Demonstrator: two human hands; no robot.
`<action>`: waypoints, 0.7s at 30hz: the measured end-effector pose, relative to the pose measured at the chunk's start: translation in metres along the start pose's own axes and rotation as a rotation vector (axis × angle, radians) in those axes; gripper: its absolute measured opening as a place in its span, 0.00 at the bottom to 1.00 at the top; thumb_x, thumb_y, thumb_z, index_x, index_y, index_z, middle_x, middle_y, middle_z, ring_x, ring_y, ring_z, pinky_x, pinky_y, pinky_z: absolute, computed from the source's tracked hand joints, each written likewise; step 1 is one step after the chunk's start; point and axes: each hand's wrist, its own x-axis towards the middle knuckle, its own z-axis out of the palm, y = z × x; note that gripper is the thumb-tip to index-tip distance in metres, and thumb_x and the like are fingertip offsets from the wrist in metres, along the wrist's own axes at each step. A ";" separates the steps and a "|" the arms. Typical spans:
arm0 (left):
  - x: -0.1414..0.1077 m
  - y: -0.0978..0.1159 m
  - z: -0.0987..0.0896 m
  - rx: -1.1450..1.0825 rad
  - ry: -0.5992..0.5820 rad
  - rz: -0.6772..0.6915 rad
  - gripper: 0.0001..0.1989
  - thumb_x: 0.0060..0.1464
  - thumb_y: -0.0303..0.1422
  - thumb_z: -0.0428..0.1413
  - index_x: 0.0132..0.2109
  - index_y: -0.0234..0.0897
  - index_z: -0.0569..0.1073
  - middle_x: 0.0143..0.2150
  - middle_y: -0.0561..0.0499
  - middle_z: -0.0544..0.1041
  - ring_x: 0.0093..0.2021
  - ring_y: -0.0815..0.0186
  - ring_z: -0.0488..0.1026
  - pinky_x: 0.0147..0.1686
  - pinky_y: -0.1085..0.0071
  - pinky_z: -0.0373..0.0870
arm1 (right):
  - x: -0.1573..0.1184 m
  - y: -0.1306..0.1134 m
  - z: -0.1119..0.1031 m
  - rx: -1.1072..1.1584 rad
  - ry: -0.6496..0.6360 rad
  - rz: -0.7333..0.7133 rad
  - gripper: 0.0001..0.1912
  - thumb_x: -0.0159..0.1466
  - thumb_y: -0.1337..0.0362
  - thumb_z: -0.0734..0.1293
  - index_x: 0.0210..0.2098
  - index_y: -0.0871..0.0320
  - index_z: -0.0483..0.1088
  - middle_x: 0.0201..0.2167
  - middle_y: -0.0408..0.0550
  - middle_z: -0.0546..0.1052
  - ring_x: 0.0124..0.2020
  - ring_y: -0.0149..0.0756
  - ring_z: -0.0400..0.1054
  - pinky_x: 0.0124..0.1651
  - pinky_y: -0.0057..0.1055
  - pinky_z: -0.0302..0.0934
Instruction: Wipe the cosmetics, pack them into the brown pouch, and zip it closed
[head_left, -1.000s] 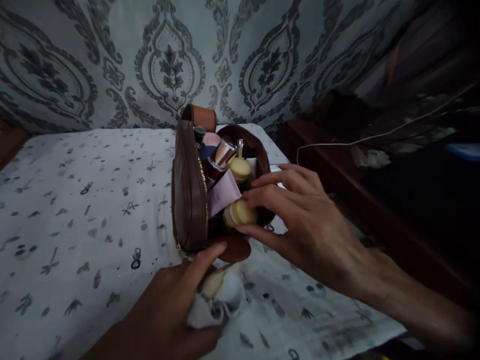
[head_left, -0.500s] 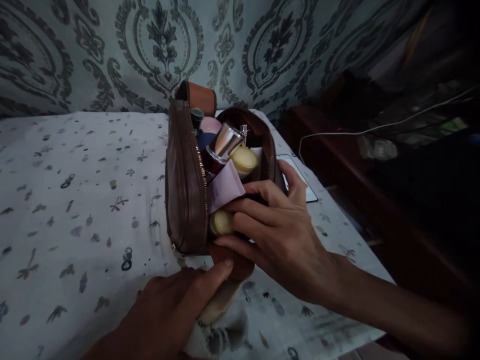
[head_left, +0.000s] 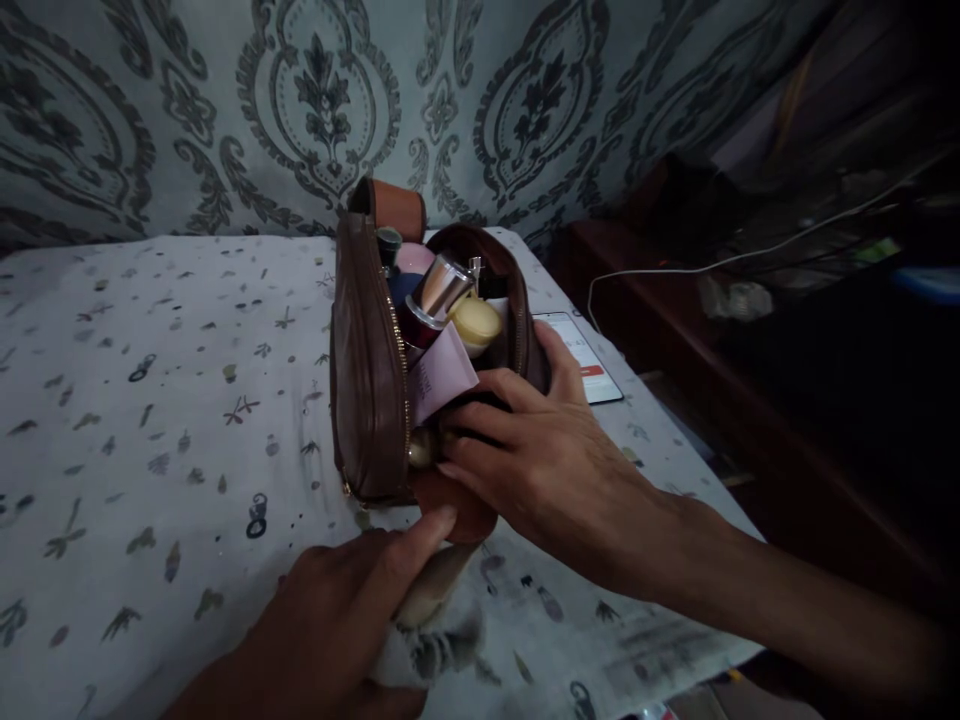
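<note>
A brown leather toiletry bag (head_left: 371, 400) stands unzipped on the bed or table cover. Inside it are a silver-capped bottle (head_left: 442, 287), a pale pink tube (head_left: 444, 375), a yellow round-lidded container (head_left: 475, 322) and a pink round item (head_left: 415, 258). My right hand (head_left: 551, 455) reaches into the near end, its fingers closed round a small round jar (head_left: 424, 449) that they mostly hide. My left hand (head_left: 330, 610) is closed on a pale frayed cloth (head_left: 431, 640), its thumb against the bag's orange-brown end handle (head_left: 457, 508). Its other fingers are largely hidden.
A phone with a lit screen (head_left: 589, 365) lies just right of the bag. A white cable (head_left: 675, 270) crosses the dark red ledge (head_left: 622, 250) on the right. Behind hangs a patterned curtain (head_left: 322, 100); the printed white cover (head_left: 187, 400) spreads left.
My right fingers have pushed further into the bag, and the small jar there has tipped lower and is more covered. My left hand stays almost in place. The view has shifted slightly.
</note>
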 end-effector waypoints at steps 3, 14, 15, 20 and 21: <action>-0.003 0.011 -0.005 0.039 0.019 -0.031 0.42 0.50 0.33 0.60 0.72 0.52 0.59 0.59 0.50 0.79 0.55 0.54 0.77 0.54 0.63 0.75 | -0.004 0.001 -0.004 0.043 0.047 0.024 0.16 0.73 0.66 0.61 0.30 0.54 0.75 0.34 0.43 0.80 0.50 0.42 0.71 0.72 0.68 0.38; -0.010 0.009 -0.008 0.057 0.027 -0.096 0.45 0.50 0.31 0.62 0.73 0.54 0.56 0.65 0.47 0.74 0.58 0.51 0.76 0.57 0.57 0.74 | -0.034 -0.010 -0.031 0.327 0.111 -0.200 0.12 0.71 0.58 0.66 0.43 0.58 0.78 0.44 0.53 0.83 0.54 0.42 0.75 0.53 0.36 0.75; -0.014 0.007 -0.006 0.054 0.022 -0.131 0.46 0.51 0.33 0.62 0.74 0.53 0.55 0.65 0.45 0.73 0.58 0.50 0.76 0.56 0.56 0.75 | -0.035 -0.014 -0.030 0.340 0.113 -0.178 0.12 0.71 0.58 0.67 0.41 0.58 0.79 0.43 0.53 0.83 0.53 0.40 0.75 0.52 0.33 0.75; -0.020 0.022 -0.006 -0.069 0.030 -0.261 0.44 0.53 0.39 0.62 0.73 0.51 0.55 0.62 0.44 0.76 0.55 0.52 0.77 0.55 0.58 0.75 | -0.043 -0.028 -0.027 0.379 0.074 -0.029 0.10 0.73 0.62 0.64 0.44 0.54 0.78 0.43 0.49 0.83 0.52 0.36 0.75 0.47 0.28 0.75; -0.018 0.029 -0.008 -0.110 0.031 -0.276 0.42 0.53 0.39 0.62 0.72 0.51 0.57 0.62 0.46 0.76 0.54 0.54 0.77 0.54 0.60 0.75 | -0.045 -0.030 -0.027 0.403 0.077 -0.013 0.10 0.74 0.62 0.63 0.46 0.53 0.77 0.44 0.49 0.82 0.51 0.35 0.75 0.47 0.28 0.75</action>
